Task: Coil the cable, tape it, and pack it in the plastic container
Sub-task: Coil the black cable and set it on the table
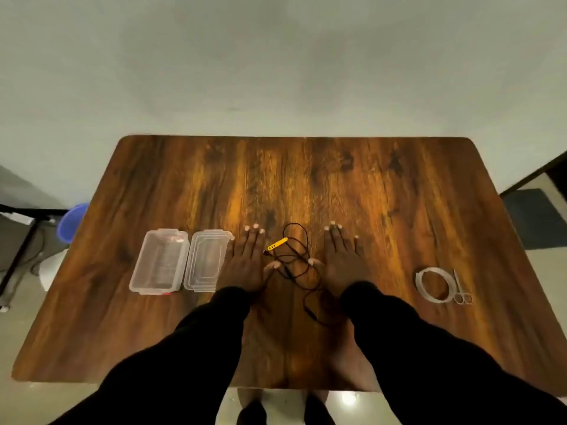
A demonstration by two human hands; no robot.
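Note:
A thin black cable [297, 262] lies in loose tangled loops on the wooden table [399, 194], with a yellow tag [277, 243] at its far left end. My left hand [247, 262] rests flat, palm down, just left of the cable, thumb touching it. My right hand [343, 259] rests flat just right of the cable, thumb at its loops. Both hands hold nothing. A clear plastic container [159, 262] stands open at the left, its clear lid [206, 260] beside it. A roll of white tape [433, 283] lies at the right.
Small scissors [460, 289] lie against the tape roll's right side. A blue bucket [72, 220] stands on the floor beyond the table's left edge, next to a dark stand. A pale wall rises behind the table.

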